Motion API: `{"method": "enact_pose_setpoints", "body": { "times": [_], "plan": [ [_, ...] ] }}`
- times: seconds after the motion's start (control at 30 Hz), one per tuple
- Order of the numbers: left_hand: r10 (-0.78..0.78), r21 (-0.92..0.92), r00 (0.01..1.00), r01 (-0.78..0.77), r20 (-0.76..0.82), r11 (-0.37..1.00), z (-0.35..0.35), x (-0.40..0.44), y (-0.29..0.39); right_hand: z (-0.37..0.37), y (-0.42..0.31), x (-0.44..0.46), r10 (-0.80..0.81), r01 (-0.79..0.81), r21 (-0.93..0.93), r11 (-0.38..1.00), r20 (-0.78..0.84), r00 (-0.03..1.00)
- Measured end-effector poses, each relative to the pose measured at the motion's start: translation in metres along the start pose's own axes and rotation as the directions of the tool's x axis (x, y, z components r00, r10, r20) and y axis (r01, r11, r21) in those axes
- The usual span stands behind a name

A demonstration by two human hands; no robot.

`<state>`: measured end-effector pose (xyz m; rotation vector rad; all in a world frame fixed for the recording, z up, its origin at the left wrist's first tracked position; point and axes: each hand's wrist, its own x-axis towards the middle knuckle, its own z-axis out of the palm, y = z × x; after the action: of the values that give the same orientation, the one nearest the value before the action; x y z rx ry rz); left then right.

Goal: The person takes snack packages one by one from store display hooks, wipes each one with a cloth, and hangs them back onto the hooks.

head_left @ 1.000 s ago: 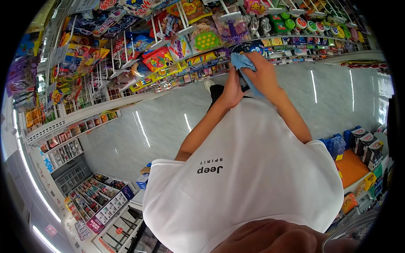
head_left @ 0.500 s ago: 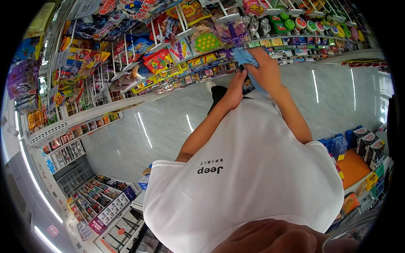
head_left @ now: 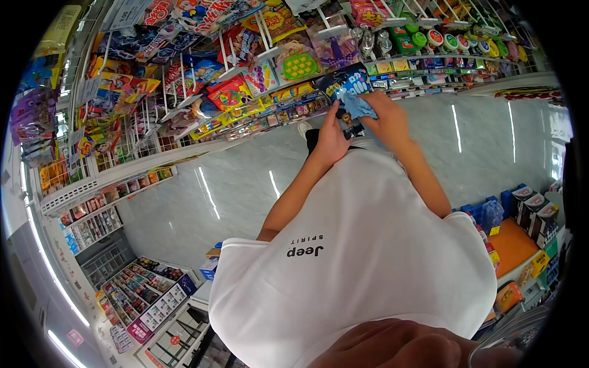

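Note:
My left hand grips the left edge of a dark blue candy bag with light blue lettering, its thumb on the front. The bag is tilted so its printed face shows, and its lower part lies close to my shirt. In my right hand is a crumpled light blue cloth, which lies against the front of the bag and hides part of the print. Both hands are closed, close together at waist height before the shelf.
A shelf rack of hanging sweets and small packs curves across the top and left. Grey floor runs behind my arms. At lower left stands a rack of small packs; at right, an orange-topped display with boxes.
The candy bag has turned from nearly edge-on to show its printed front. My right hand and the cloth have moved down toward me, and my left hand has shifted slightly left.

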<state>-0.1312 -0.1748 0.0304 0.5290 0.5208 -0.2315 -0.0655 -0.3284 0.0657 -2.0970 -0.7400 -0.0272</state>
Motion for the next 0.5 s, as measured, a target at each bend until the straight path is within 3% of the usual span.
{"method": "enact_pose_setpoints", "body": {
  "times": [0.13, 0.23, 0.27, 0.37, 0.4, 0.5],
  "plan": [
    [-0.082, -0.120, 0.996, 0.084, 0.024, 0.989, 0.006, -0.005, 0.007, 0.006, -0.015, -0.008, -0.064, 0.068, -0.025, 0.997, 0.137, 0.988],
    [0.000, -0.093, 1.000, 0.002, 0.021, 0.996, 0.011, -0.006, 0.015, 0.009, -0.010, -0.011, -0.153, 0.152, 0.017, 0.988, 0.169, 0.974],
    [0.082, -0.076, 0.991, -0.075, 0.102, 0.994, 0.008, 0.000, 0.016, 0.010, -0.006, -0.012, -0.195, 0.192, 0.036, 0.981, 0.158, 0.968],
    [0.183, -0.089, 0.982, -0.178, 0.046, 0.980, 0.016, -0.003, 0.023, -0.001, 0.000, -0.014, -0.113, 0.115, 0.007, 0.993, 0.238, 0.965],
    [0.151, -0.092, 0.981, -0.163, -0.120, 0.982, 0.023, -0.010, 0.028, -0.003, 0.005, -0.016, -0.058, 0.062, -0.014, 0.998, 0.208, 0.976],
    [0.215, -0.133, 0.975, -0.207, 0.055, 0.969, 0.004, -0.003, 0.026, -0.009, 0.021, -0.017, 0.076, -0.070, -0.054, 0.996, 0.109, 0.991]
  ]
}}
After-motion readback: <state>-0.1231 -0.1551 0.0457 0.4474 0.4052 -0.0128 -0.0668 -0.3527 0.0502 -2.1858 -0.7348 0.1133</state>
